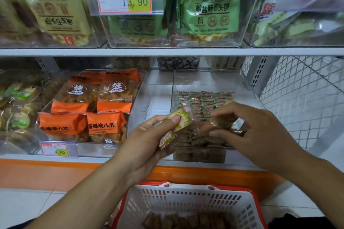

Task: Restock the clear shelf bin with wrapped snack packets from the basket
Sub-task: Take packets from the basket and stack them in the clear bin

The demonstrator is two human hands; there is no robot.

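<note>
The clear shelf bin (210, 78) stands on the lower shelf at centre right, holding rows of small wrapped snack packets (202, 101). My left hand (149, 141) is just left of the bin's front and grips a few packets (180, 120), one yellow-green face turned up. My right hand (255, 132) reaches over the bin's front rows, its blurred fingertips pinching a small brown packet (216, 121). Below, the white basket (167, 199) with a red rim holds several brown packets (186, 220).
An adjacent clear bin holds orange snack bags (89, 109), with a price tag (55, 149) at its front. The upper shelf (167, 52) carries bins of green and yellow packs. A white wire mesh panel (297, 98) closes the right side.
</note>
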